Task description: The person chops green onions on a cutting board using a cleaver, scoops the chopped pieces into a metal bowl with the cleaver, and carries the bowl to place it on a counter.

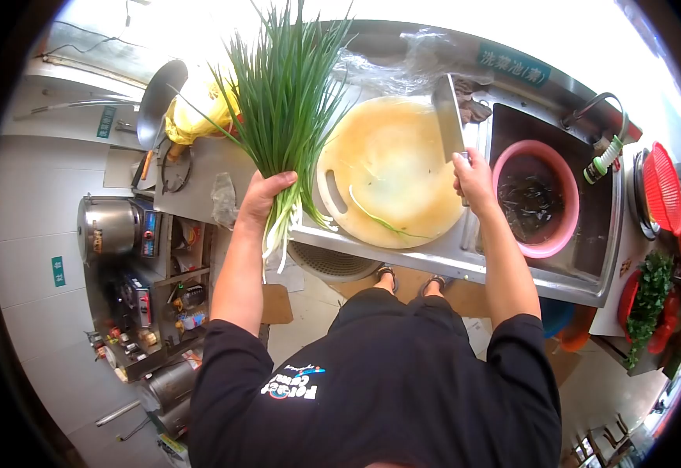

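My left hand (261, 195) is wrapped round a big bunch of scallions (286, 101) near their white ends. The green leaves point away from me and the roots hang over the counter's front edge. In my right hand (474, 175) is the handle of a cleaver (448, 117), its wide blade held upright at the right rim of the round cutting board (395, 164). One loose scallion leaf (383, 222) lies across the near part of the board, with a few small bits beside it. The bunch overlaps the board's left side, near its handle slot.
Right of the board, a pink basin (570, 207) with dark water stands in the steel sink (601, 226) under a faucet (601, 101). Clear plastic film (403, 62) lies behind the board. A wok (165, 97) and yellow bag (200, 109) stand left. Red baskets (662, 187) are far right.
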The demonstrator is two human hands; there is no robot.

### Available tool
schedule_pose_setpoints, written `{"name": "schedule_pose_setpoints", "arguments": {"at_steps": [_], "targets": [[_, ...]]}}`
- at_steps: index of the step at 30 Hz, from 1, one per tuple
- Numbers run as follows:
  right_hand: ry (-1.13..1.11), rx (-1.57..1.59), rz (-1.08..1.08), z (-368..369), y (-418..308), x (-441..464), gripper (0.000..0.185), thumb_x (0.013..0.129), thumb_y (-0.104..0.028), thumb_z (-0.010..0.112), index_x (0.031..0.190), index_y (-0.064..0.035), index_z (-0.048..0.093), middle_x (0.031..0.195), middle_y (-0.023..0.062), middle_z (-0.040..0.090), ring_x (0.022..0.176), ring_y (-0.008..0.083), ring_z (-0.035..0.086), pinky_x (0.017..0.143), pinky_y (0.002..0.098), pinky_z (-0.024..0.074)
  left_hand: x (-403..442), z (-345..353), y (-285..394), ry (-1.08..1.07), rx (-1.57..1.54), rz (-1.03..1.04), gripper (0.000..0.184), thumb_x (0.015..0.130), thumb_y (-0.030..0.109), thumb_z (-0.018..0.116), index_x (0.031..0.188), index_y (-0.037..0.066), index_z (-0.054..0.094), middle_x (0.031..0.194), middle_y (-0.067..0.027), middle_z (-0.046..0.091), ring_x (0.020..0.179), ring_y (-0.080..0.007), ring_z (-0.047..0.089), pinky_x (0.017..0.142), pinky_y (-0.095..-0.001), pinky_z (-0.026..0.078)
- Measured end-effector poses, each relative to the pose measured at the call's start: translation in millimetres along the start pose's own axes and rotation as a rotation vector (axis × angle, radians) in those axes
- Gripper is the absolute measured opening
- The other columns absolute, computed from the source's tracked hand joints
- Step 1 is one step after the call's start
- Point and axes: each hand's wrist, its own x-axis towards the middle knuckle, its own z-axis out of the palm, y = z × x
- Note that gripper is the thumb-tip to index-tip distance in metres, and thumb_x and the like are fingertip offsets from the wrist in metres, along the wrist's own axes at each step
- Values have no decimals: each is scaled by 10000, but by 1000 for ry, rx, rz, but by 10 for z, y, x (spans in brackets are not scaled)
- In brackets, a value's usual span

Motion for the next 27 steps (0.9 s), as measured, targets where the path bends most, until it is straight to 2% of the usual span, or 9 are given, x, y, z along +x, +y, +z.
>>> {"name": "schedule_pose_setpoints", "arguments": {"at_steps": [3,9,12,13,17,18,21,25,27], "targets": [[9,-134,-71,-77,76,-315,266,953,-240,589,1104,-22,575,693,3,538,490,87,514,416,261,397,36,21,-35,-37,-27,9,497,794,69,673,1268,-19,554,1139,-86,637,1032,-191,621,931,-315,487],[-426,-113,139,689,270,-582,396,932,-307,626,1207,-28,575,709,33,566,506,104,539,409,275,408,118,10,-92,-66,12,21,526,791,83,682,1286,-22,540,1168,-98,626,1065,-200,609,959,-324,473],[-394,-145,205,787,-52,-348,422,925,-337,635,1200,-23,577,729,47,584,510,111,549,401,279,417,83,66,-54,-58,20,39,531,791,86,682,1290,-24,534,1180,-101,621,1069,-201,606,962,-324,469],[-360,-110,155,769,122,-108,388,933,-330,625,1164,-22,578,747,48,591,514,110,555,409,277,433,62,69,-49,-54,10,28,524,792,86,683,1284,-25,540,1174,-98,624,1064,-198,608,956,-323,472],[-53,86,45,293,71,80,253,963,-284,576,1025,-38,560,712,6,528,496,84,521,412,251,413,8,-55,-98,-33,7,9,499,796,86,685,1266,-24,560,1150,-89,636,1041,-189,616,936,-319,481],[46,23,-25,222,26,-14,253,962,-272,580,1044,-33,562,704,5,524,491,82,517,410,251,407,-19,-59,-103,-26,-4,13,499,796,86,685,1266,-24,560,1150,-89,636,1041,-189,616,936,-319,481],[75,-1,-31,198,113,-385,277,961,-267,589,1087,-22,565,700,8,523,489,80,515,409,250,399,-45,-51,-132,-9,-59,9,486,797,78,686,1258,-21,570,1138,-86,642,1030,-183,622,922,-313,486],[-412,74,173,595,299,-775,376,952,-284,616,1201,-8,559,711,12,539,492,80,517,427,247,410,-8,-42,-137,-3,-16,11,493,794,62,687,1264,-24,564,1148,-93,641,1044,-188,621,937,-317,488],[-354,69,196,524,368,-733,388,950,-291,620,1210,-8,560,712,10,540,492,79,515,431,247,413,20,6,-103,-13,-18,23,496,793,59,687,1265,-26,562,1150,-95,640,1050,-191,621,945,-322,488]]}}
